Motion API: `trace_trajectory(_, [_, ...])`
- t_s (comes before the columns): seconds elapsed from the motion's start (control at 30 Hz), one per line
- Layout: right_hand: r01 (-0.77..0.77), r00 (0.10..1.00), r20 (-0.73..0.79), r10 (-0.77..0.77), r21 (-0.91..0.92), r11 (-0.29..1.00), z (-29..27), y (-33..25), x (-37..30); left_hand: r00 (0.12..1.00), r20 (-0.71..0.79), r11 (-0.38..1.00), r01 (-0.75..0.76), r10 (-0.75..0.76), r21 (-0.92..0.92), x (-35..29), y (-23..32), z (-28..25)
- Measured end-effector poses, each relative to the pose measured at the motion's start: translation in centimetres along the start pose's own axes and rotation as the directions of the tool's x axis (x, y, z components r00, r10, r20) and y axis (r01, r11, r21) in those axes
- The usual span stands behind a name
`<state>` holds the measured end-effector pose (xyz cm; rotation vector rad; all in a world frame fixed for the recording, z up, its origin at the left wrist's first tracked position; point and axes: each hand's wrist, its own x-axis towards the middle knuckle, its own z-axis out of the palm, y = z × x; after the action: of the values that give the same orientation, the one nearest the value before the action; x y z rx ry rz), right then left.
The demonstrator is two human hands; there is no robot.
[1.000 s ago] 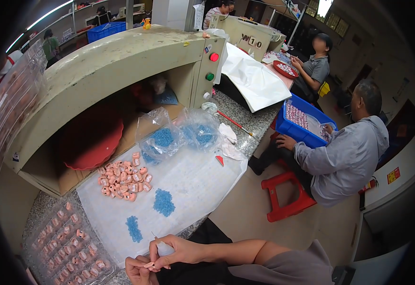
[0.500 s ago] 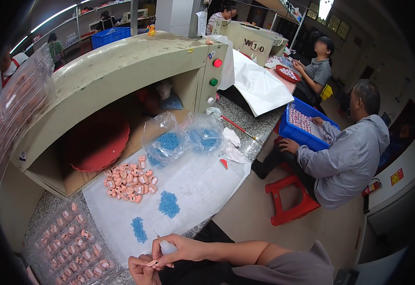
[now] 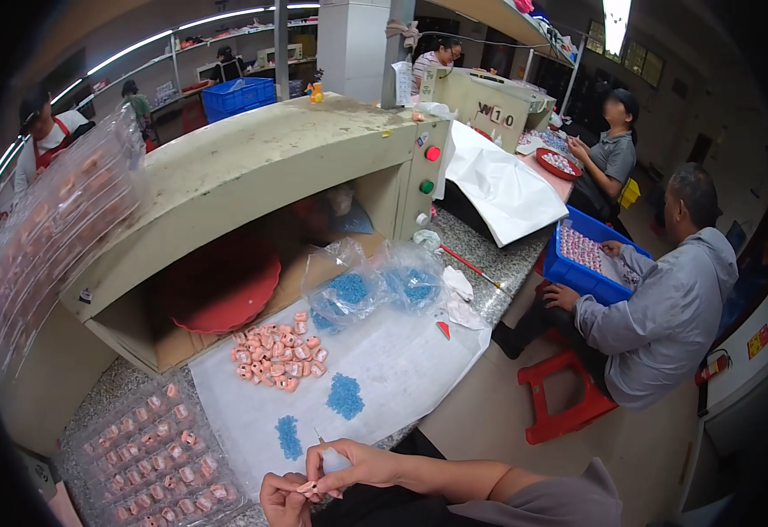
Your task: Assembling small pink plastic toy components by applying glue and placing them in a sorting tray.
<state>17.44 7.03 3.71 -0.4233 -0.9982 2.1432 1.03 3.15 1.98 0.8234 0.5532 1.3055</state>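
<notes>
Near the bottom edge, my left hand [image 3: 284, 501] pinches a small pink piece [image 3: 310, 488] with a dark spot on it. My right hand [image 3: 359, 464] meets it there, its thumb and fingertips at the same piece. Tucked in the right hand is a small white squeeze bottle [image 3: 335, 458] with a thin needle tip pointing up and away. Just beyond the hands, a small patch of blue beads [image 3: 288, 437] lies on the white sheet [image 3: 402, 378], with a larger blue patch [image 3: 345, 397] behind it. A heap of pink pieces [image 3: 278, 356] sits farther back.
Clear trays of pink pieces [image 3: 160, 457] lie at lower left; more stacked trays [image 3: 59, 237] stand above. A beige metal housing [image 3: 252, 167] holds a red dish [image 3: 235, 294]. Plastic bags of blue beads [image 3: 415, 279] rest beside it. A seated person [image 3: 674, 307] handles a blue crate [image 3: 590, 272].
The whole view has shifted, so the bench and the people appear farther right and slightly lower. Both hands keep hold of the pink piece and the bottle, with little visible finger movement.
</notes>
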Motion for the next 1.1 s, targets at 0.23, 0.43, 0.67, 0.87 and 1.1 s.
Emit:
trace_trajectory(0.23, [0.106, 0.992, -0.071, -0.107, -0.018, 0.994, 2.9, 1.5, -1.9, 0.992, -0.057, 0.987, -0.105, 0.112, 0.122, -2.6, -0.4, 0.2])
trace_trajectory(0.43, [-0.081, 0.988, -0.125, 0.088, 0.059, 0.995, 1.5, 5.1, -5.6, 0.987, 0.116, 0.993, 0.111, -0.113, 0.03, -5.1, -0.2, 1.1])
trace_trajectory(0.67, [0.138, 0.97, -0.199, -0.142, -0.031, 0.99, 3.6, 6.1, -7.6, 0.961, 0.262, 0.99, 0.116, -0.09, -0.084, -7.1, -2.8, 1.3])
trace_trajectory(0.87, [0.201, 0.96, -0.186, -0.211, -0.071, 0.977, 4.7, 7.7, -6.6, 0.978, 0.205, 0.997, 0.023, -0.036, 0.068, -8.3, -0.2, 1.1])
trace_trajectory(1.1, [0.105, 0.986, -0.128, -0.108, -0.035, 0.994, 6.7, 8.8, -5.1, 0.997, 0.01, 0.864, -0.071, 0.076, 0.498, -11.8, 2.7, -0.6])
